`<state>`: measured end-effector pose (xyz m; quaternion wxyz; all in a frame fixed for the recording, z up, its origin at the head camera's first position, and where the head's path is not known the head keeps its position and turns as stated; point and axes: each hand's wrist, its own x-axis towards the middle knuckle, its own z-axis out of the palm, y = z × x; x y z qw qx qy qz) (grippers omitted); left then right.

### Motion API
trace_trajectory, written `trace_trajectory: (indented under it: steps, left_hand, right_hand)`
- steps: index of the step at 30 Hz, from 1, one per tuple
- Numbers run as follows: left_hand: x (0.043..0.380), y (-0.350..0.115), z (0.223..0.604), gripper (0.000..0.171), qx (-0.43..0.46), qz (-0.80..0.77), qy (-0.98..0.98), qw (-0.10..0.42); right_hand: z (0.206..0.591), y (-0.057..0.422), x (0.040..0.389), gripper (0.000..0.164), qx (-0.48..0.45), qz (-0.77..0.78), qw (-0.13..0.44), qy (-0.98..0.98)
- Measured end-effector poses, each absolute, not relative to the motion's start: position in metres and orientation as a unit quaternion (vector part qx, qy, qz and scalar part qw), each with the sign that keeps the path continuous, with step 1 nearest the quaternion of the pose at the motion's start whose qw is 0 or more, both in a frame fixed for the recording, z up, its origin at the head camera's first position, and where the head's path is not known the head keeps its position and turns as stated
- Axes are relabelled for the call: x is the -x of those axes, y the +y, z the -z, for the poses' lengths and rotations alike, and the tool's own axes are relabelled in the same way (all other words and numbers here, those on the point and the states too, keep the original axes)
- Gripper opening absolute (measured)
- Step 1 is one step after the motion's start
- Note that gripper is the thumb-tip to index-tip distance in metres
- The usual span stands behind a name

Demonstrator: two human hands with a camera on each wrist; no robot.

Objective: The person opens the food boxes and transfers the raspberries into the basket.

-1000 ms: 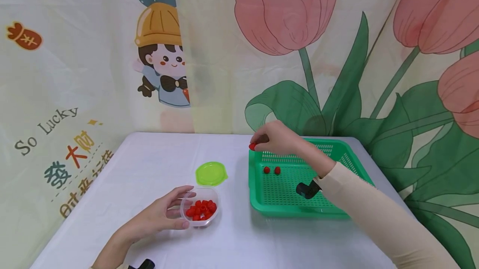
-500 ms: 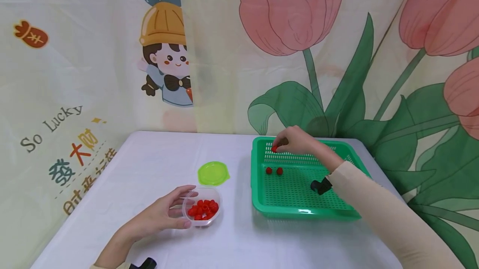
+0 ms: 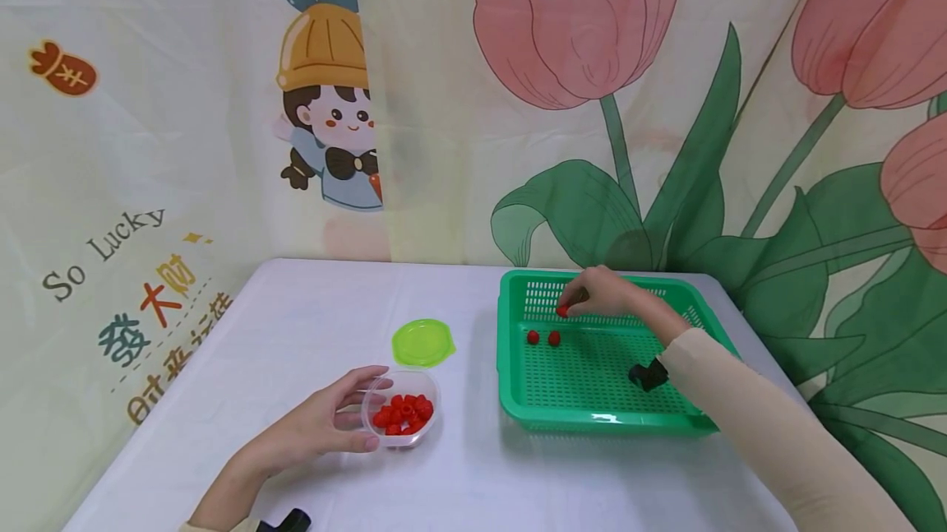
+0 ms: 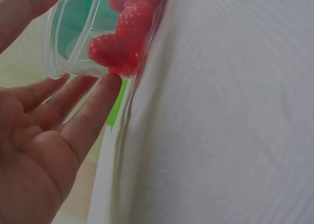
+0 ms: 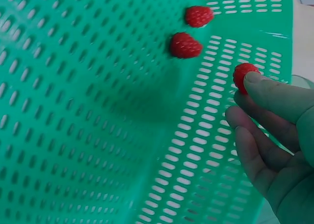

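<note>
My left hand (image 3: pixel 321 421) holds a small clear plastic tub (image 4: pixel 76 37), thumb on one side and fingers on the other. Bumpy red raspberries (image 3: pixel 403 412) lie in a heap in the tub, which stands on the table. Over the back of a green basket, my right hand (image 3: pixel 602 292) pinches one raspberry (image 5: pixel 244 75) between thumb and fingertip, near the slotted wall. Two more raspberries, one (image 5: pixel 198 16) beside the other (image 5: pixel 185 45), sit on the basket's floor, to the left of this hand in the head view.
The green basket (image 3: pixel 607 418) with slotted walls takes up the table's right side. Behind the tub a bright green lid (image 3: pixel 423 343) lies flat on the white tablecloth (image 3: pixel 325 310). A printed cloth with tulips (image 3: pixel 577 22) hangs behind the table.
My right hand has moved rightward from the basket's left back corner and lowered into it, still pinching the raspberry. The left hand and the tub have stayed in place.
</note>
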<state>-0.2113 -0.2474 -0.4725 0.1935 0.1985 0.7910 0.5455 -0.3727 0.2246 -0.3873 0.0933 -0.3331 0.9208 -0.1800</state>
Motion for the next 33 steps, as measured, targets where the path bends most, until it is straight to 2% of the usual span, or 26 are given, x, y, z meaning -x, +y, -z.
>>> trace_trajectory:
  steps: [20, 33]
  left_hand:
    - [0.21, -0.248, 0.471, 0.085, -0.199, -0.549, 0.789, 0.192]
    - [0.21, -0.248, 0.471, 0.083, -0.205, -0.547, 0.79, 0.187]
  right_hand:
    - [0.419, 0.234, 0.373, 0.017, 0.302, 0.162, 0.142, 0.929]
    - [0.425, 0.237, 0.372, 0.016, 0.316, 0.149, 0.147, 0.925]
